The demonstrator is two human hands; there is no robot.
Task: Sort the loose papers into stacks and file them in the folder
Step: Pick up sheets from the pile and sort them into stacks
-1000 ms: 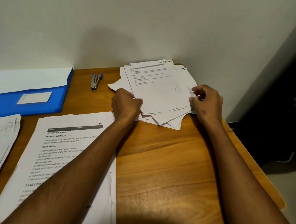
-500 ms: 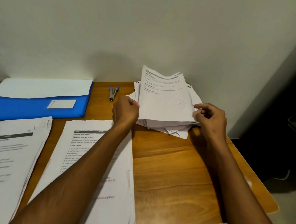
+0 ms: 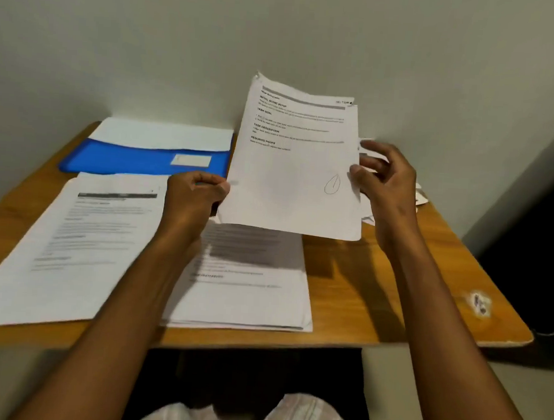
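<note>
Papers [image 3: 290, 178] now off the table [image 3: 377, 297]

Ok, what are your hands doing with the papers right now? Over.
Left hand pinches lifted sheets. Right hand open at their right edge. Two stacks on table; blue folder unblocked.

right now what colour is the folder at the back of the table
Blue, with a white label; the folder shows in the head view.

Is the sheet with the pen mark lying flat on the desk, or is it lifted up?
Lifted. The sheet stands tilted above the desk, gripped by the left hand; its shadow falls on the stack below.
</note>
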